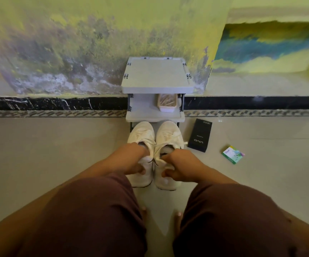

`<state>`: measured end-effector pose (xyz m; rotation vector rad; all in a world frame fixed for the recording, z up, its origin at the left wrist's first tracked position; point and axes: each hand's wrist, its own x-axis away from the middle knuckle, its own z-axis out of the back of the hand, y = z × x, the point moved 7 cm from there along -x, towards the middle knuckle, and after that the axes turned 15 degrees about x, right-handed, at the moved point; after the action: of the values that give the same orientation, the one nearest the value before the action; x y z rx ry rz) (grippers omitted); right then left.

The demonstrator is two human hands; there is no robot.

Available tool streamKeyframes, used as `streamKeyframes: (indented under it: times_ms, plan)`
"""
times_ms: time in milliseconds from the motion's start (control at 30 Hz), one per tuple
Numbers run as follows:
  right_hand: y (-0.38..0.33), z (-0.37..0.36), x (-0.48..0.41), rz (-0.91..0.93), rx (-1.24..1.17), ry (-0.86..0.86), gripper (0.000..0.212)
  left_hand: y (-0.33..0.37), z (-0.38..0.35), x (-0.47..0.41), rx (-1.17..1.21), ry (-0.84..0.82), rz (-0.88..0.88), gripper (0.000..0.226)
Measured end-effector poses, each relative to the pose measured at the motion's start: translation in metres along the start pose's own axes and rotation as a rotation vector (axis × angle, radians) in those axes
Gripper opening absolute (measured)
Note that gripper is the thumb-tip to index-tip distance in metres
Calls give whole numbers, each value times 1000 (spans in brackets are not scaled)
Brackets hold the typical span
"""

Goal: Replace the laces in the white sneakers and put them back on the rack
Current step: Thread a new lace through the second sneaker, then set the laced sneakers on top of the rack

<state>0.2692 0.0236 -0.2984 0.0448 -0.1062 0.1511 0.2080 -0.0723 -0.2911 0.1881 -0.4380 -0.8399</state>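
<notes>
The person squats facing the rack (pixel 157 75), both knees wide and both forearms reaching forward and down between them. The 2 white sneakers stand side by side on the floor (pixel 57 145), touching, toes tucked just under the rack's lowest shelf.

Left hand (pixel 135 161) is on the left sneaker (pixel 142 132): fingers dip into the shoe's opening, thumb lies outside across the heel part, so it grips the collar. Right hand (pixel 180 167) does the same on the right sneaker (pixel 168 131), fingers curled over the collar edge, thumb pressed on the heel side. Both wrists are bent down, knuckles up.

White laces (pixel 146 139) cross both uppers, too blurred to tell how they are threaded.

On the middle shelf sits a pale tray (pixel 167 108). Right of the sneakers, a black box (pixel 200 135) lies flat on the floor, and a small green box (pixel 233 155) lies farther right, well apart from the shoes.
</notes>
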Motion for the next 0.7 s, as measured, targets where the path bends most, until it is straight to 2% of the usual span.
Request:
streamKeyframes:
  times_ms: [167,233,467,567,600,667,700]
  plan:
    - [8,72,25,-13,29,117,26,37,65,21,-17,140,-128,27]
    - [11,98,32,-27,12,155,16,48,90,30,7,178,-170,29]
    - [34,182,25,-62,81,328,25,62,176,33,-4,301,-221,36]
    - [53,207,-2,-83,48,367,18,58,212,11,-2,348,-213,28]
    - [60,214,-13,-85,26,384,11,55,223,2,6,362,-212,30]
    - [77,219,-40,-109,-11,396,17,45,242,-22,15,387,-190,39]
    - [87,219,-55,-137,-23,382,13,40,247,-34,31,394,-180,39]
